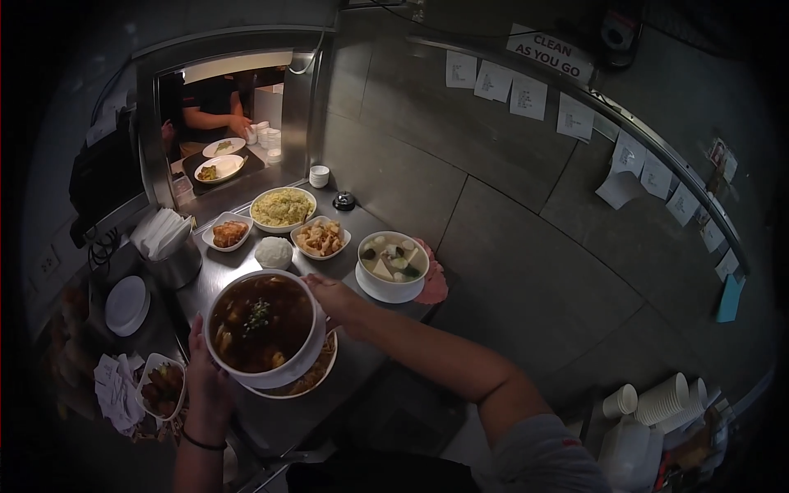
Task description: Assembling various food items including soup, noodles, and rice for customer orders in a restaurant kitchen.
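Observation:
Both hands hold a large white bowl (265, 377) of dark brown soup (251, 335) with a green garnish on top. My left hand (207, 382) is closed on its left side, and my right hand (329, 301) grips the upper right rim. Under the bowl, a plate of noodle-like food (316, 376) is partly hidden. Just beyond sit a mound of white rice (273, 253), a dish of golden fried pieces (321, 239), a dish of browned meat (230, 233) and a plate of yellow fried rice (283, 207). A bowl of pale soup (393, 256) stands to the right.
Past the steel counter (362, 329), a co-worker's hand (240, 125) touches small white cups inside a pass-through window. A black call bell (344, 200) is near the wall. At left are a utensil canister (177, 264) and white plates (127, 306); paper cups (662, 400) stand lower right.

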Motion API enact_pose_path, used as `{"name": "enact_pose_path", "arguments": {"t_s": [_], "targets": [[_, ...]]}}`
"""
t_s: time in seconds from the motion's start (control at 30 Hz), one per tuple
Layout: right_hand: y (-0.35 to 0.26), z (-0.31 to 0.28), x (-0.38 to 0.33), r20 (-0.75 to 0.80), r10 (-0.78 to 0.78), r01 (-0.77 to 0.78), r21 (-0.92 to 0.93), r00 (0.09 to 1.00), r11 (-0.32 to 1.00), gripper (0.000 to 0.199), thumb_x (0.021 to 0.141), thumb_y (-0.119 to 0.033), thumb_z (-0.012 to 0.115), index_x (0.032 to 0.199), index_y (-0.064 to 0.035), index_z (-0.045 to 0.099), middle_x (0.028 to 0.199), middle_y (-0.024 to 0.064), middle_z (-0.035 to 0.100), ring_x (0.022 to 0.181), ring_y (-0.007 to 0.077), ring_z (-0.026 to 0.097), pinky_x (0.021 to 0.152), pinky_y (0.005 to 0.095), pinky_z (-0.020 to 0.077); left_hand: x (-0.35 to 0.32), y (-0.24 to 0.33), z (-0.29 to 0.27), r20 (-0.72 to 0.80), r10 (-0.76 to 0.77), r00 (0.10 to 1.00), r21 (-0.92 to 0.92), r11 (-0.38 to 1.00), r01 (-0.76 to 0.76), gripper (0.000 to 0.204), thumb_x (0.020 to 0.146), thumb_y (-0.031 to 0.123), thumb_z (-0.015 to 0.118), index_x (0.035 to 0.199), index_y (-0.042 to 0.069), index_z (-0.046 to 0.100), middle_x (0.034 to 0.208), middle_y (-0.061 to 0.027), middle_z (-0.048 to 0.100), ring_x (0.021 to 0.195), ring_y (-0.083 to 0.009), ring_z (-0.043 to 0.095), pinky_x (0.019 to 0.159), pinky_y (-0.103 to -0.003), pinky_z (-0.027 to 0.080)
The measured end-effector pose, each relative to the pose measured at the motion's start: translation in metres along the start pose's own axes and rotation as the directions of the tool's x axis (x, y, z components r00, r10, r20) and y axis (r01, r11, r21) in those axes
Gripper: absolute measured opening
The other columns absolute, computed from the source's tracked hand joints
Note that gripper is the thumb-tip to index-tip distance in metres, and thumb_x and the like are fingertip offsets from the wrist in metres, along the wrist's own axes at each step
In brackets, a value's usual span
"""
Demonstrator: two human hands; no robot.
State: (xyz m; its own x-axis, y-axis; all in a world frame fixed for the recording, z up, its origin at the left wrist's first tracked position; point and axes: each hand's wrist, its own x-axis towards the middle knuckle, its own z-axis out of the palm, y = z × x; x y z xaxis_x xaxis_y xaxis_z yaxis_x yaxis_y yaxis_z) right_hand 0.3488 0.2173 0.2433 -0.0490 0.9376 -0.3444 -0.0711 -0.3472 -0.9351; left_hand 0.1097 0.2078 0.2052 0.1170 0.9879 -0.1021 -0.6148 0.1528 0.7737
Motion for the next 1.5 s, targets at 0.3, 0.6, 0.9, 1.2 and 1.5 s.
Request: {"name": "enact_pose_path", "arguments": {"t_s": [0.3, 0.6, 0.9, 1.2, 1.5], "targets": [[-0.063, -0.081, 0.087, -0.115, -0.078, 0.072, -0.053, 0.99, 0.996, 0.038, 0.096, -0.034, 0.026, 0.128, -0.0152, 0.037, 0.109, 0.0077, 0.055, 0.087, 0.0185, 0.059, 0.064, 0.0371, 0.053, 0.127, -0.005, 0.077, 0.102, -0.073, 0.992, 0.179, 0.982, 0.054, 0.041, 0.097, 0.026, 0.028, 0.137, 0.018, 0.024, 0.131, -0.0036, 0.039, 0.117, -0.0177, 0.041, 0.095, -0.034, 0.036], [-0.133, -0.128, 0.212, -0.024, -0.097, 0.091, -0.184, 0.995, 0.979, 0.04, 0.096, -0.035, 0.02, 0.117, -0.0114, 0.045, 0.089, 0.0064, 0.06, 0.073, 0.0158, 0.059, 0.066, 0.0354, 0.052, 0.285, -0.018, 0.102, -0.033, 0.054, 0.998, 0.275, 0.96, -0.042, 0.042, 0.095, 0.026, 0.036, 0.136, 0.028, 0.025, 0.132, -0.0023, 0.036, 0.11, -0.0165, 0.045, 0.084, -0.03, 0.044], [-0.152, -0.154, 0.344, 0.089, -0.061, 0.071, -0.109, 0.994, 0.992, 0.033, 0.096, -0.038, 0.024, 0.108, -0.0164, 0.045, 0.08, 0.0039, 0.059, 0.066, 0.0156, 0.057, 0.068, 0.0405, 0.0503, 0.382, -0.026, 0.112, -0.152, 0.114, 0.982, 0.273, 0.959, -0.069, 0.043, 0.097, 0.022, 0.026, 0.139, 0.025, 0.019, 0.145, -0.0067, 0.017, 0.116, -0.0189, 0.044, 0.086, -0.033, 0.045], [-0.159, -0.161, 0.436, 0.133, -0.075, 0.094, -0.144, 0.988, 0.985, 0.042, 0.096, -0.037, 0.018, 0.115, -0.0155, 0.048, 0.094, 0.0049, 0.062, 0.074, 0.0144, 0.061, 0.067, 0.0364, 0.052, 0.452, -0.041, 0.104, -0.167, 0.257, 0.952, 0.27, 0.94, -0.207, 0.039, 0.097, 0.025, 0.03, 0.133, 0.012, 0.028, 0.127, -0.0058, 0.043, 0.109, -0.0134, 0.047, 0.088, -0.029, 0.041], [-0.156, -0.161, 0.504, 0.147, -0.1, 0.105, -0.027, 0.984, 0.994, 0.037, 0.095, -0.036, 0.028, 0.104, -0.0105, 0.053, 0.088, 0.0046, 0.063, 0.072, 0.0151, 0.064, 0.059, 0.0321, 0.0541, 0.456, -0.044, 0.111, -0.345, 0.153, 0.926, 0.184, 0.978, -0.093, 0.056, 0.09, 0.032, 0.049, 0.136, 0.014, 0.021, 0.13, -0.0059, 0.037, 0.107, -0.0153, 0.043, 0.088, -0.034, 0.035]]}}
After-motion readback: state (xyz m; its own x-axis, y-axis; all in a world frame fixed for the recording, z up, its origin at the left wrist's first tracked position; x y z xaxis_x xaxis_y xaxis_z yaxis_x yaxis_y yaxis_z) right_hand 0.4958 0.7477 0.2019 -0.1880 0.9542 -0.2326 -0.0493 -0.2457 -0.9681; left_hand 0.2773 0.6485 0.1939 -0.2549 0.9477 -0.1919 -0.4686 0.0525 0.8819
